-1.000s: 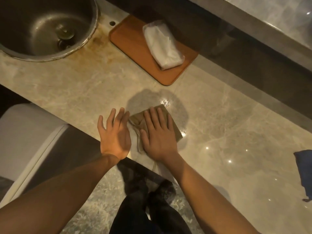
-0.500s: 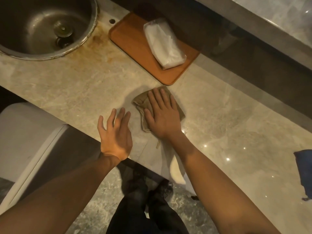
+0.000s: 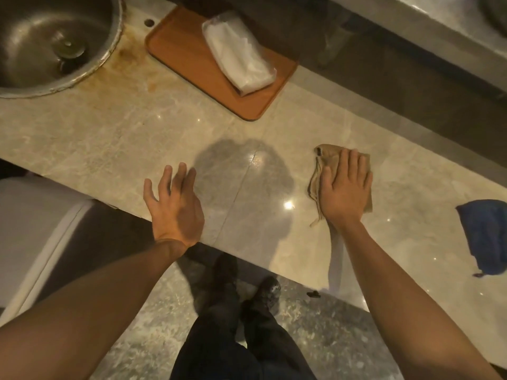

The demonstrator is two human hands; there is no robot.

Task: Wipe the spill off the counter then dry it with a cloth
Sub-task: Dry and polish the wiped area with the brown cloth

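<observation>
- While pressing flat, the right hand [image 3: 344,189] pins the tan rag [image 3: 326,157] to the table [image 3: 115,138] — palm open for wiping.
- Left hand [image 3: 175,207] is spread empty near the table's edge — likely bracing.

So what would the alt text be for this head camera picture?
A person's right hand presses a crumpled tan cloth flat on a beige marble counter, the left hand open beside it. Behind lie a round steel sink and an orange tray; a blue cloth lies at right.
</observation>
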